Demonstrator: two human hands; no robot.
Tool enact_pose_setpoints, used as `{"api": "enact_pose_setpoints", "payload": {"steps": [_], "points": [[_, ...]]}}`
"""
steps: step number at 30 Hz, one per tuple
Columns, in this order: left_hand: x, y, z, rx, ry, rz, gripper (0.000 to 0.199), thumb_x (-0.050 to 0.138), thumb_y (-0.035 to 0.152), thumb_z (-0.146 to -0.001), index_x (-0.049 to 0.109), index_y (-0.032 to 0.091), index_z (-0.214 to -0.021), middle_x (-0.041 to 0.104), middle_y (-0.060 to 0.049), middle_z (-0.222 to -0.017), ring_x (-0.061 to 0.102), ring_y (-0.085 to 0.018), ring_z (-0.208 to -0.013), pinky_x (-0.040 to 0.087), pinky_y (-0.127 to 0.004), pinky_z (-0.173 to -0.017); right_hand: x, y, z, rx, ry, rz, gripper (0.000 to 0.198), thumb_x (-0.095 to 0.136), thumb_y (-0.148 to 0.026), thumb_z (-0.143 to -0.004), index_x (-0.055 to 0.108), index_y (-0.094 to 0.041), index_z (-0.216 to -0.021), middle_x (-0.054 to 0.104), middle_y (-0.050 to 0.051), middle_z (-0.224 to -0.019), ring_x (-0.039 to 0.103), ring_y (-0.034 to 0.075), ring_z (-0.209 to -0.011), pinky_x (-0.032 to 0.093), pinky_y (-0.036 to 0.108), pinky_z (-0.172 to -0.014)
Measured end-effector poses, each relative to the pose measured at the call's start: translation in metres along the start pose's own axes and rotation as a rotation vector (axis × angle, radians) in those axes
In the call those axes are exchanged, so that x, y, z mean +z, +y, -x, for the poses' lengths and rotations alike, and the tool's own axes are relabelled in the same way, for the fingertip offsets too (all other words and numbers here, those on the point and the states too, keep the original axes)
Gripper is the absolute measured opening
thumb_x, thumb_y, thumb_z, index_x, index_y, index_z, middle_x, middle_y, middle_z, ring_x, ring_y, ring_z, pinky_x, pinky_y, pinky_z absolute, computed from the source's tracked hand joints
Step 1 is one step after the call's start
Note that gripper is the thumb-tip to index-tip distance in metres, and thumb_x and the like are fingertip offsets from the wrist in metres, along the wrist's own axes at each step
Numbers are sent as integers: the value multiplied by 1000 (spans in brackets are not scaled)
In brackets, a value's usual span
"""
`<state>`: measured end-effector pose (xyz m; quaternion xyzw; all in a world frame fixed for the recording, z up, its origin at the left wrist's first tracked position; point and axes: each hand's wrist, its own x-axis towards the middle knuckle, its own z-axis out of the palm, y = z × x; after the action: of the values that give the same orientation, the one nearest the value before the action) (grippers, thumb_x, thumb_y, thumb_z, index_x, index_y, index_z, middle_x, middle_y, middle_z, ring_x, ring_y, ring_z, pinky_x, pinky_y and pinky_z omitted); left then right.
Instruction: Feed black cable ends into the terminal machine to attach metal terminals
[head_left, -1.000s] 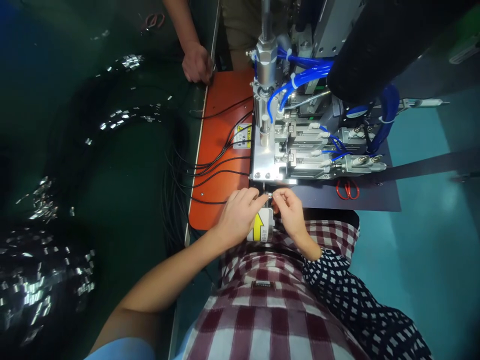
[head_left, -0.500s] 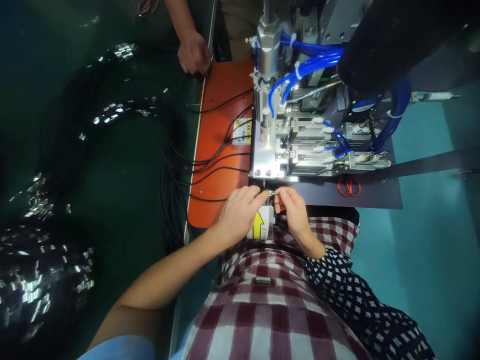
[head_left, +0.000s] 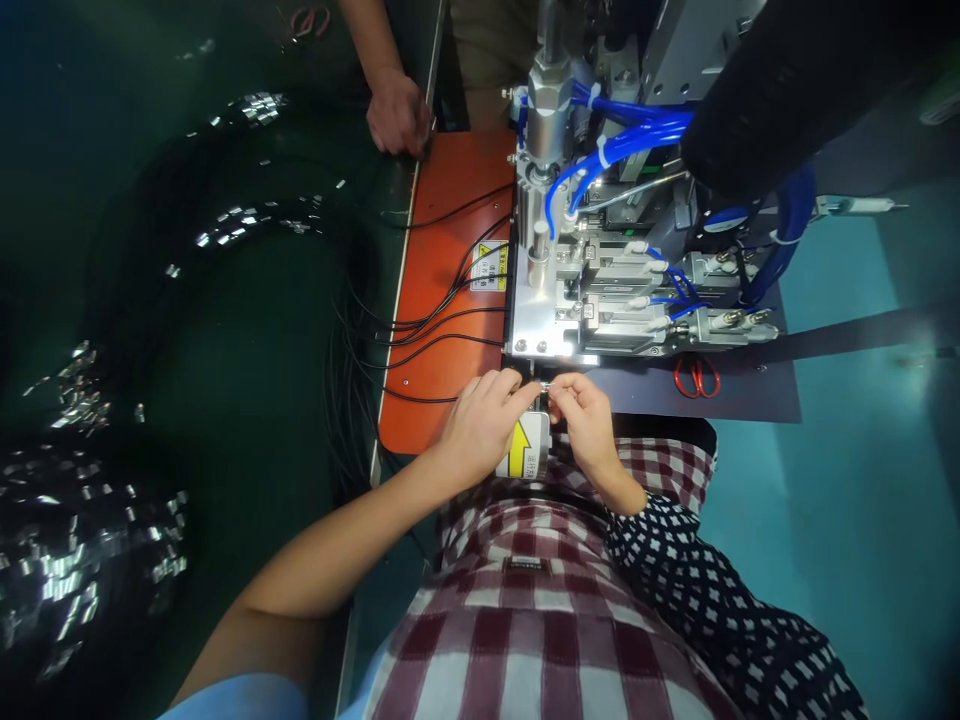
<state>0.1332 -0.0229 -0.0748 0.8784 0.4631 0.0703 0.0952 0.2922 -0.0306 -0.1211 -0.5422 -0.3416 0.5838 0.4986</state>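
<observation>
Silvery connector (head_left: 546,387), tiny thing
Prob light, stiff and slippery, I'd hold its sides; my left hand (head_left: 484,420) and right hand (head_left: 589,420) fingertips pinch it

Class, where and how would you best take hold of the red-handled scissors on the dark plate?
Probably by the scissors' red loops, with the right hand, coming from the wearer's side: the loops lie on the dark plate facing that way, while the machine crowds the far end. The blades cannot be made out.
</observation>
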Motion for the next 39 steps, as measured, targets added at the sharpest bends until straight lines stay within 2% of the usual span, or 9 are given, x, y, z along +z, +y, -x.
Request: {"api": "enact_pose_setpoints", "payload": {"steps": [6, 11, 16, 21, 24, 29, 34, 39], "points": [[2, -1, 1, 10, 19, 16, 33, 46, 11, -93, 62, 18, -121, 59, -8, -98, 50, -21, -87, 40, -31, -71, 1, 6, 1, 108, 35, -191, 13, 64, -31, -82, 59, -20, -76, 51, -5, -61, 46, 10, -51, 38, 26, -50], [1, -1, 1, 14, 21, 21, 35, 45, 8, -91, 62, 16, -120, 59, -8, -96, 50, -22, -85, 40, -31, -70, -5, 3, 0, 29, 37, -43, 19, 65, -38, -84, 65, -19, -88, 55, -3, -63, 50, 11, -54, 41, 26, -53], [1, -1, 1, 9, 27, 32, 36, 44, 8, -90, 63, 17, -120, 59, -8, -95, 50, -21, -85, 40, -31, -69, -1, -1, 1, -38, 63, 98, 19, 67, -36, -81, 60, -19, -77, 54, -4, -60, 49, 10, -51, 41, 25, -50], [3, -3, 2, 10, 24, 30, 37, 42, 9, -91, 62, 18, -122, 59, -9, -98, 49, -22, -85, 41, -32, -71, 5, 4, 4, -138, 75, 158, 18, 61, -36, -88, 56, -20, -81, 49, -5, -62, 43, 9, -50, 34, 24, -47], [3, -3, 2, 12, 27, 35, 36, 44, 10, -91, 62, 17, -121, 59, -9, -97, 49, -22, -84, 41, -32, -70, 8, 9, 6, -152, 100, 124, 18, 60, -36, -89, 54, -20, -81, 48, -6, -62, 40, 8, -49, 32, 24, -46], [4, -3, 2, 6, 23, 37, 35, 43, 12, -93, 62, 17, -122, 59, -9, -98, 50, -22, -86, 41, -32, -71, 5, 11, 3, -74, 182, -45, 19, 59, -37, -90, 53, -21, -82, 47, -7, -57, 42, 9, -45, 33, 24, -45], [2, -2, 2, 5, 18, 39, 34, 44, 12, -93, 61, 18, -122, 59, -8, -97, 50, -22, -84, 41, -32, -70, -3, 6, 3, -35, 50, 12, 25, 58, -43, -90, 58, -20, -80, 54, -3, -65, 49, 10, -50, 38, 26, -49], [2, -1, 0, -18, 8, 20, 34, 44, 12, -92, 62, 19, -119, 59, -9, -98, 50, -22, -83, 41, -32, -71, 3, 6, 2, -43, 42, 31, 25, 64, -43, -85, 56, -21, -78, 51, -4, -61, 47, 11, -50, 38, 26, -48]]}}
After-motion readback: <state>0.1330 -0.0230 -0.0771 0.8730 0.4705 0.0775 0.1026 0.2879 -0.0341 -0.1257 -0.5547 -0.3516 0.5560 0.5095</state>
